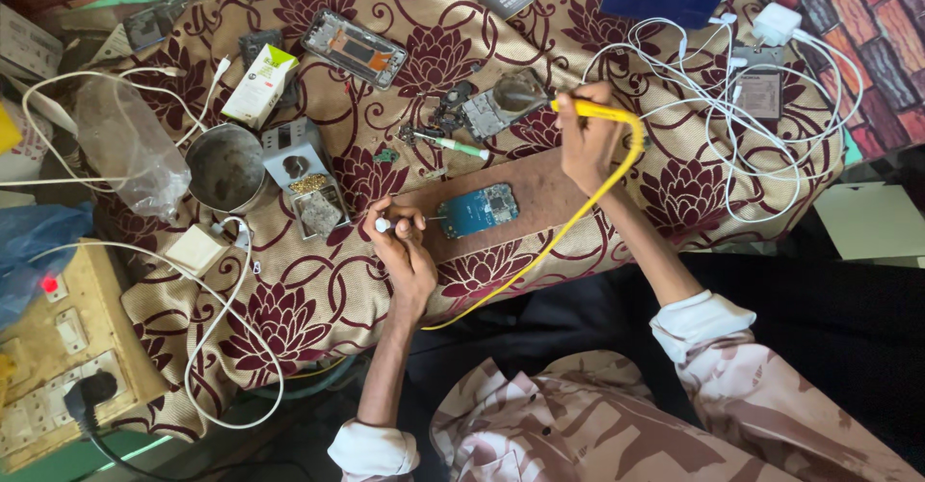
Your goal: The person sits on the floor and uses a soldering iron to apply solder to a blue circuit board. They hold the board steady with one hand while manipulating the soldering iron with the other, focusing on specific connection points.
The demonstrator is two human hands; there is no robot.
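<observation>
A blue phone circuit board (479, 209) lies on a brown board (540, 188) in the middle of the patterned cloth. My left hand (405, 246) holds a thin white-tipped tool (400, 222) whose point reaches the board's left edge. My right hand (588, 140) grips a yellow soldering iron (590, 109) by its handle, its tip over a dark phone part (501, 101) behind the brown board. The iron's yellow cord (568, 227) trails down toward me.
A round metal tin (225, 167), a grey soldering stand (301, 169) and a small white box (260, 84) sit left. An opened phone frame (354, 48) lies at the back, tangled white cables (761, 145) right, a switchboard (58, 347) with a red light at far left.
</observation>
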